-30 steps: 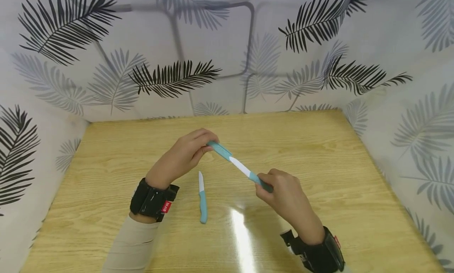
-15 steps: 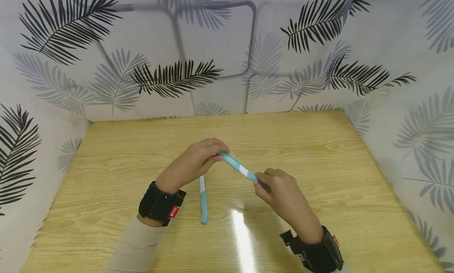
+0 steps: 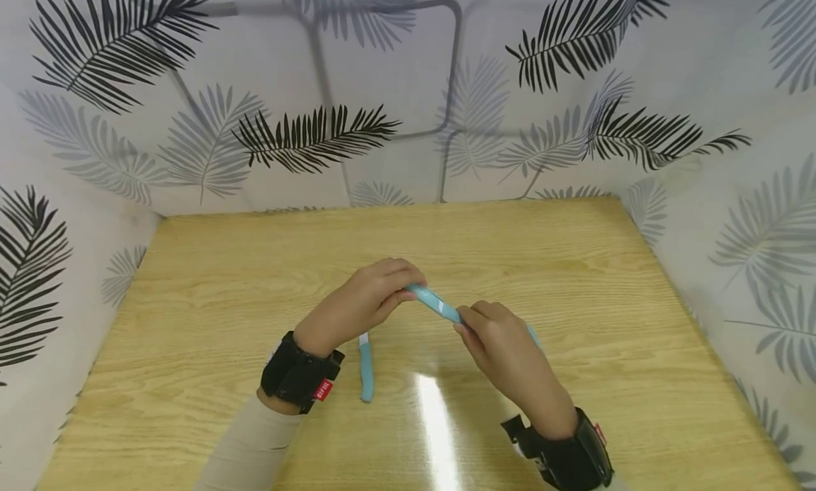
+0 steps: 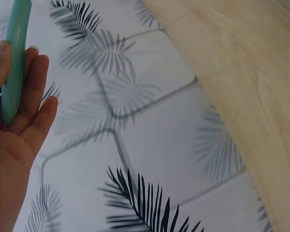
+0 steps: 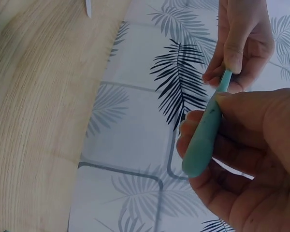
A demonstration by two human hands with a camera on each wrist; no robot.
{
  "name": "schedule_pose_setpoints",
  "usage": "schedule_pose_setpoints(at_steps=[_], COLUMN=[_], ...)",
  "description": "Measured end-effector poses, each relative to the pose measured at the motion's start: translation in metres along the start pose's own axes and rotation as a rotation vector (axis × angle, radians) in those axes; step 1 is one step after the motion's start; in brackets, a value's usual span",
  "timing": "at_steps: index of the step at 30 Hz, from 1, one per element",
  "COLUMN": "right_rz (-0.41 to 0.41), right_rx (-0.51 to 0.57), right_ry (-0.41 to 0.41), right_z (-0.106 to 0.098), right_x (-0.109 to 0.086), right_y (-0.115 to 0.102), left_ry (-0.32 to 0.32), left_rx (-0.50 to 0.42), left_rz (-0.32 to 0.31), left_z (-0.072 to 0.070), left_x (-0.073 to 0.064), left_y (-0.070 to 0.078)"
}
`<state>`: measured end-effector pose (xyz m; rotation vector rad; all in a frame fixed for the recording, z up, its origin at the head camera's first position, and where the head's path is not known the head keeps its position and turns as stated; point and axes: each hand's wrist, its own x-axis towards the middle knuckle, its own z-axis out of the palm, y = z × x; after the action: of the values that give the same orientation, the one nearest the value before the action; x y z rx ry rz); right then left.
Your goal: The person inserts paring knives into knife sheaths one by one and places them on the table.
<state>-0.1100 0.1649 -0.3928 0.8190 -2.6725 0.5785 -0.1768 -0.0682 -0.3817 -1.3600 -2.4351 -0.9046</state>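
Note:
My left hand (image 3: 366, 303) pinches a light-blue knife sheath (image 3: 427, 297) between thumb and fingers above the table. In the left wrist view the same sheath (image 4: 15, 63) lies along the fingers. My right hand (image 3: 510, 353) grips a small knife by its light-blue handle (image 5: 203, 137), with the thumb on top. The blade is inside the sheath, and the two blue parts are in line, close together. A second small knife (image 3: 366, 370) with a light-blue handle lies on the table below my left hand, which hides most of its white blade.
The wood-grain table (image 3: 255, 264) spreads under both hands. Behind it and at its sides hangs leaf-patterned cloth (image 3: 395, 165). A bright reflection (image 3: 436, 427) shows on the tabletop near the front. Each wrist wears a black strap (image 3: 299, 373).
My left hand has moved right and toward me, sliding the sheath over the white blade, which was bare a second ago. My right hand has barely moved. The second knife's blade is now mostly covered.

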Motion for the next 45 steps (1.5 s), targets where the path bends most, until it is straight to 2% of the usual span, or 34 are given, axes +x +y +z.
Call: schedule_pose_setpoints(at_steps=[18,24,28,32,39,45], right_rz=[0.004,0.019,0.116,0.223,0.36,0.543], right_rx=[-0.016,-0.019,-0.01,0.009,-0.057,-0.072], right_ry=[-0.014,-0.028,-0.05,-0.048,-0.021,-0.065], right_z=[0.002,0.004,0.006,0.003,-0.015,-0.025], right_x=[0.001,-0.003,-0.014,-0.03,-0.058,-0.091], right_y=[0.003,0.005,0.011,0.027,0.067,0.095], left_ry=[-0.024,0.016,0.057,0.073,0.096,0.106], left_rx=[0.007,0.029,0.062,0.083,0.114,0.088], left_rz=[0.014,-0.024,-0.098,-0.148,-0.162,-0.197], left_z=[0.007,0.008,0.011,0.012,0.01,0.009], left_x=[0.004,-0.003,-0.016,-0.029,-0.037,-0.04], left_y=[-0.002,-0.003,-0.006,-0.009,-0.013,-0.013])
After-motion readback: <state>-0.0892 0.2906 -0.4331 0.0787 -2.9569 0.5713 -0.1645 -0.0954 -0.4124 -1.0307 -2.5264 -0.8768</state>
